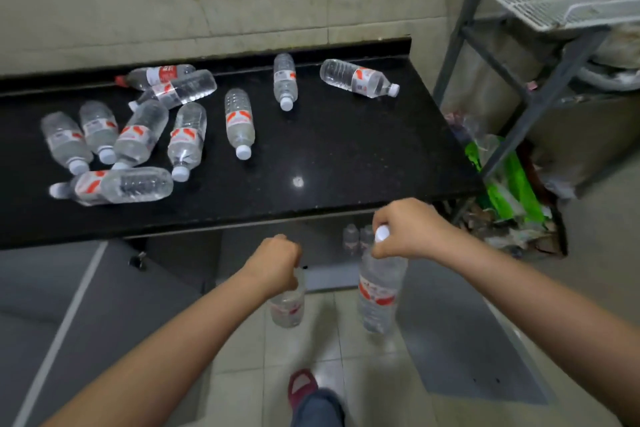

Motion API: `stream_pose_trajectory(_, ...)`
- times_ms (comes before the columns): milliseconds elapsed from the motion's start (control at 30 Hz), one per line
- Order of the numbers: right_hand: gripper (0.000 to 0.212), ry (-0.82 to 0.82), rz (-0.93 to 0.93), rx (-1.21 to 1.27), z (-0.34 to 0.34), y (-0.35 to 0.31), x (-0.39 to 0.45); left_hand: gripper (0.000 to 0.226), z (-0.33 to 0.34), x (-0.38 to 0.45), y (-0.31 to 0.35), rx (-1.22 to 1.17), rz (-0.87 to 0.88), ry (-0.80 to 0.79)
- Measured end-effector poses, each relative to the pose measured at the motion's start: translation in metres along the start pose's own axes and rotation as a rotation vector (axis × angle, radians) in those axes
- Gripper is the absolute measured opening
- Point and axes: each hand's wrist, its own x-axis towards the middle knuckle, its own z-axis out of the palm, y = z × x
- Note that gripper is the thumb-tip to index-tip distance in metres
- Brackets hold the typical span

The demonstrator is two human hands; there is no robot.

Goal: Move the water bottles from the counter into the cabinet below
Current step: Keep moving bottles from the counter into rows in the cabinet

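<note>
Clear thin plastic is what we are dealing with here, and nearest to us we are dangling two bottles by their necks below the counter edge: our left hand [275,262] is curling its fingers tight round the top of the left bottle [288,305], hiding the cap, while our right hand [403,230] is pinching the right bottle [379,291] just under its white cap, which is showing between the fingers. Both are hanging upright and look full, so we are judging them fairly heavy for their size, with soft walls that would dent under a squeeze; the stiff neck ring below the cap seems the surest hold, since the smooth body and glossy label could slip. Just beyond our hands, the open cabinet [263,253] under the counter is already showing two stored bottles [358,237] standing at the back. Farther on, the black counter [329,156] is still carrying roughly ten bottles lying on their sides, a loose cluster [131,135] at the left and a lone bottle [358,78] near the far right; being round, they could roll when nudged, so we would be taking each by the neck.
</note>
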Motion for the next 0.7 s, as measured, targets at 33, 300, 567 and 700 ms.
stream_pose_trajectory(33, 0.024, -0.060, 0.018, 0.002, 0.018, 0.001, 0.000, 0.035, 0.008, -0.001, -0.002, -0.005, -0.007, -0.034)
stream_pose_trajectory(300, 0.029, -0.277, 0.211, 0.008, 0.144, 0.019, 0.043, 0.032, 0.089, 0.044, -0.026, -0.110, -0.030, -0.236)
stream_pose_trajectory(567, 0.035, -0.250, 0.151, 0.032, 0.275, 0.067, 0.176, 0.033, 0.203, 0.193, -0.053, -0.189, -0.049, -0.194)
stream_pose_trajectory(700, 0.033, -0.201, 0.114, -0.015, 0.356, 0.099, 0.252, 0.032, 0.271, 0.279, -0.064, -0.200, -0.046, -0.120)
